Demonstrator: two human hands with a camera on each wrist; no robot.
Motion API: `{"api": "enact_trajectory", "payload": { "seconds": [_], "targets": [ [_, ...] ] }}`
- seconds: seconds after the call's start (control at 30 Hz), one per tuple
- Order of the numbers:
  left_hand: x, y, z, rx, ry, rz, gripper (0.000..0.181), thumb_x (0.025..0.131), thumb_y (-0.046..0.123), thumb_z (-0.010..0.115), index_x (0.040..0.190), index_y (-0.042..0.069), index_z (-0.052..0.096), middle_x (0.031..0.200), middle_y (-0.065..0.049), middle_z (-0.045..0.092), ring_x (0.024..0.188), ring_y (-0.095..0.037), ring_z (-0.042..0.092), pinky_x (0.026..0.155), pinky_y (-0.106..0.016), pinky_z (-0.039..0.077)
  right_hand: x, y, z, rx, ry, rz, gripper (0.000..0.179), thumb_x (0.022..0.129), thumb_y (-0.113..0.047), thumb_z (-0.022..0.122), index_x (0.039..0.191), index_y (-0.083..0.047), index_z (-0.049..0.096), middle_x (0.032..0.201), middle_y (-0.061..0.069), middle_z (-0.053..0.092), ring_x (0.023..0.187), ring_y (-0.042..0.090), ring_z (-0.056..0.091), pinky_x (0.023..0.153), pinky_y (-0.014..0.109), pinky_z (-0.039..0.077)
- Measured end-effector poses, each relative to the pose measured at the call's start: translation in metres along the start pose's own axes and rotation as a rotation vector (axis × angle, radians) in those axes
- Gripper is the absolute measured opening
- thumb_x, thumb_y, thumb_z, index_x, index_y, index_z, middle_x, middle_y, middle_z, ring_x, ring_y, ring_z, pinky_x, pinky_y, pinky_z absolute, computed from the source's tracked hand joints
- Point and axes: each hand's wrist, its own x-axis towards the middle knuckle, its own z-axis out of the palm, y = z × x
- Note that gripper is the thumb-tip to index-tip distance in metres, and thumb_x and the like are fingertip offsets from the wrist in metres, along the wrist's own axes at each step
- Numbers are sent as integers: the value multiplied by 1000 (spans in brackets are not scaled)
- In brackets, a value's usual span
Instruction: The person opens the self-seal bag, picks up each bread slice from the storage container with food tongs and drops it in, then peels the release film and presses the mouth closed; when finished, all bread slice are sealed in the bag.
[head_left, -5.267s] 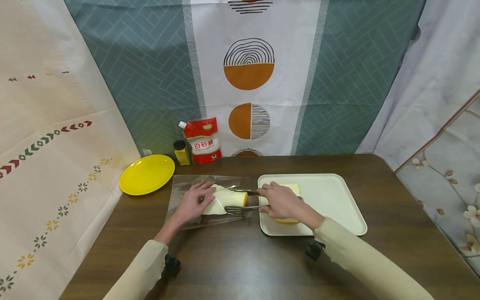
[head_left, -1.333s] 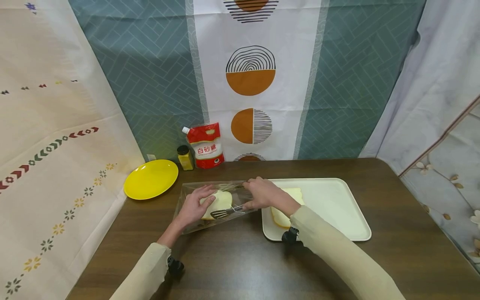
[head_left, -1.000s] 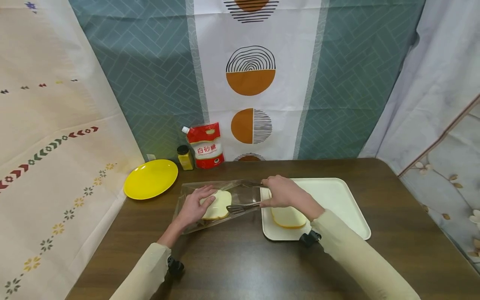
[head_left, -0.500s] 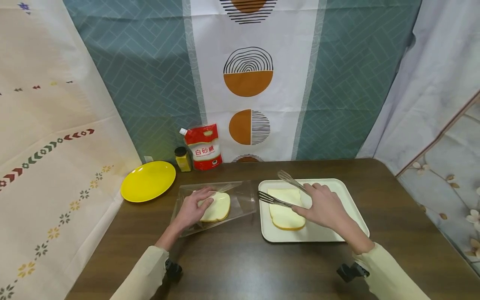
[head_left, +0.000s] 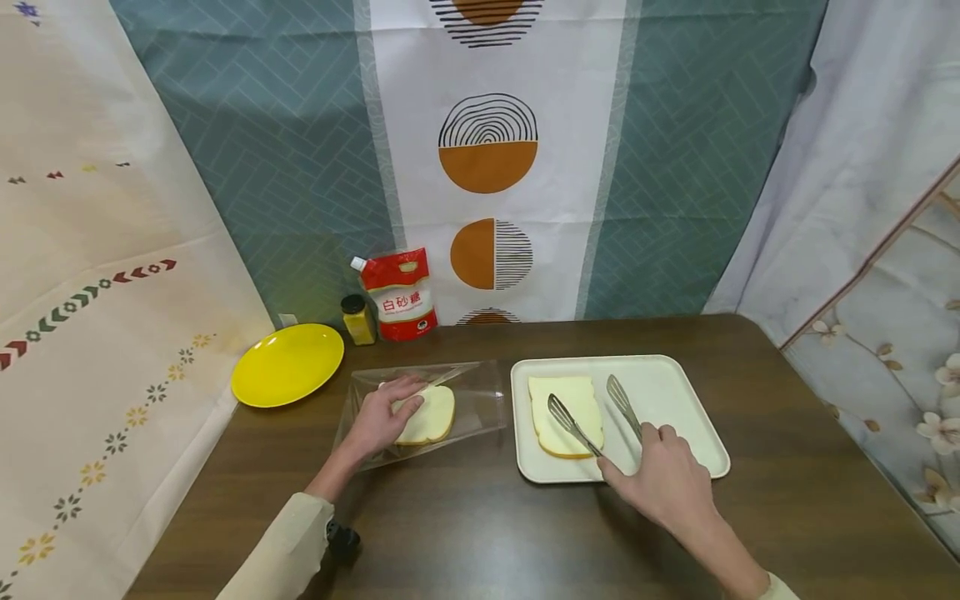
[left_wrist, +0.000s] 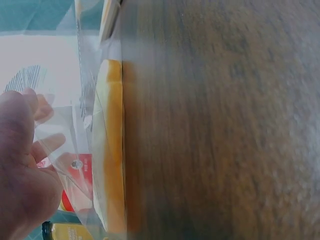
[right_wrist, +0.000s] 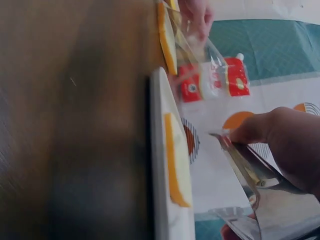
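Observation:
In the head view, my left hand (head_left: 384,417) holds up the top film of a clear plastic bag (head_left: 480,400). Inside the bag lies a slice of bread (head_left: 435,417), whose brown-edged side (left_wrist: 114,150) shows in the left wrist view. My right hand (head_left: 667,479) grips metal tongs (head_left: 573,423), their two slotted ends spread apart. One end hangs over a second bread slice (head_left: 558,400) on the white tray (head_left: 675,392), the other over bare tray. Nothing is between the tong ends. In the right wrist view, thumb and fingers wrap the tongs (right_wrist: 245,175).
A yellow plate (head_left: 288,367) sits at the table's left edge. Behind the bag stand a yellow jar with a black lid (head_left: 358,321) and a red and white spouted pouch (head_left: 401,296), near the back curtain. The tray lies right of the bag.
The tongs have come out of the bag, leaving one bread slice inside it. My right hand has drawn them rightward and back over the tray, their ends spread. The left hand stays at the bag.

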Motion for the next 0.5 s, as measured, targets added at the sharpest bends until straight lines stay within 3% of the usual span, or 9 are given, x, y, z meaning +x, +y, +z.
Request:
{"api": "enact_trajectory", "payload": {
  "seconds": [0.27, 0.5],
  "targets": [
    [0, 1, 0, 6, 7, 26, 31, 96, 13, 68, 124, 2, 70, 131, -21, 62, 128, -40, 53, 106, -60, 37, -23, -11, 11, -25, 58, 29, 62, 73, -53, 79, 88, 3, 55, 79, 12, 50, 69, 35, 56, 46, 53, 47],
    [-1, 2, -2, -1, -4, 8, 32, 96, 14, 68, 126, 2, 69, 134, -21, 60, 129, -40, 51, 106, -60, 36, -32, -21, 14, -45, -4, 69, 68, 75, -57, 77, 93, 6, 56, 82, 14, 53, 73, 37, 59, 50, 53, 49]
  ]
}}
